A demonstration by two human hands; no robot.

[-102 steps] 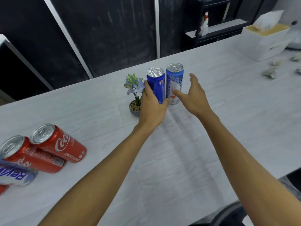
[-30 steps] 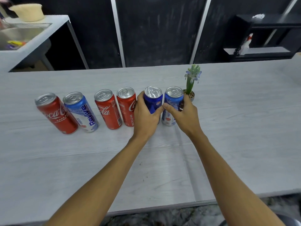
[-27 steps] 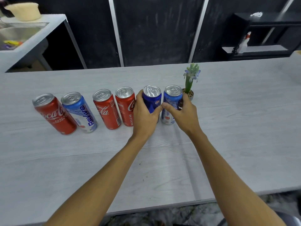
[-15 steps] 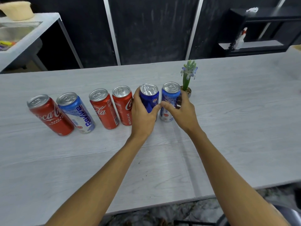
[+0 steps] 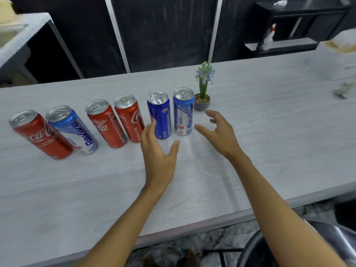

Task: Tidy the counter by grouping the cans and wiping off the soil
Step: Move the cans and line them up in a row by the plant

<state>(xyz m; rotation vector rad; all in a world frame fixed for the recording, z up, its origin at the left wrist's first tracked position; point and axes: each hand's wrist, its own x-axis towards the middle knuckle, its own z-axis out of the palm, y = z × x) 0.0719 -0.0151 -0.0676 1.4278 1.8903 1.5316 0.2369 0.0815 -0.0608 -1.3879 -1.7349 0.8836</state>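
Fingers of the left hand [image 5: 158,157] and right hand [image 5: 219,133] are spread and empty near the six cans [image 5: 159,114] standing in a row on the counter [image 5: 269,141], so wiping is probably next, and the blurred bits at far right [image 5: 342,89], perhaps soil, should be swept away from the row.

the surface [image 5: 269,143] is pale grey-white with a faint wood-grain pattern. three cola cans [image 5: 40,134] [image 5: 105,123] [image 5: 129,117] are red with white script. two revive cans [image 5: 74,130] [image 5: 183,112] are blue fading to silver-white, with blue lettering. the sixth can [image 5: 159,114] is deep blue. the small pot [image 5: 201,102] is grey, holding a green stem with pale blue flowers. the back wall [image 5: 165,29] is black.
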